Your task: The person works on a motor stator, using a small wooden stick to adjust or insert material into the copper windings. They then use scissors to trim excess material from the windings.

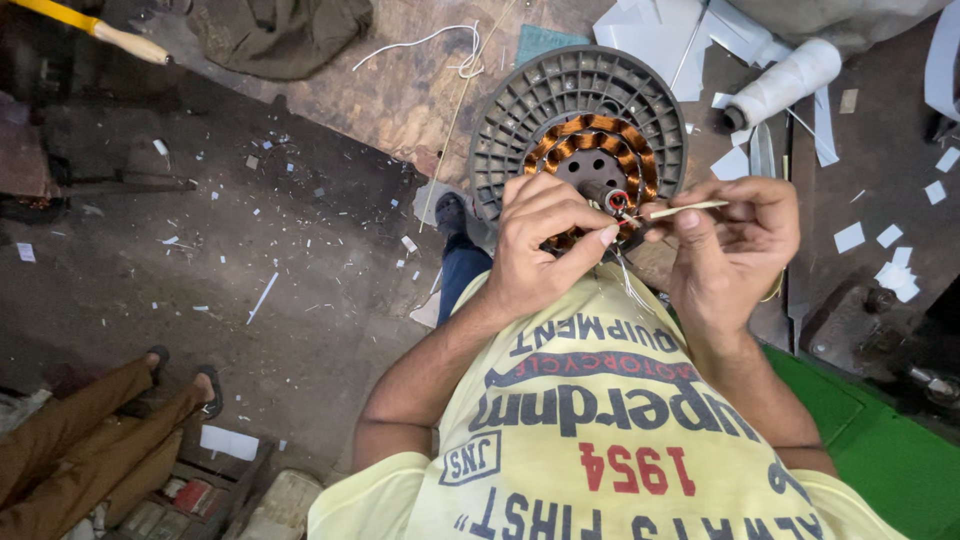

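Head view shows the left hand (545, 245) pinching thin wires at the hub of a round grey motor stator (578, 130) with copper windings, which stands tilted on the desk (400, 90) just in front of the person's chest. The right hand (735, 240) is closed on a thin pale stick (690, 208), its tip at the hub. A white thread spool (785, 82) lies near, upper right.

Soft, even light is falling on my hands, with no hard shadows or glare. The floor (250, 250) on the left is lying dim, and the far left corner is sinking into shadow. The wide lens is bending the edges, and everything is staying fairly sharp.
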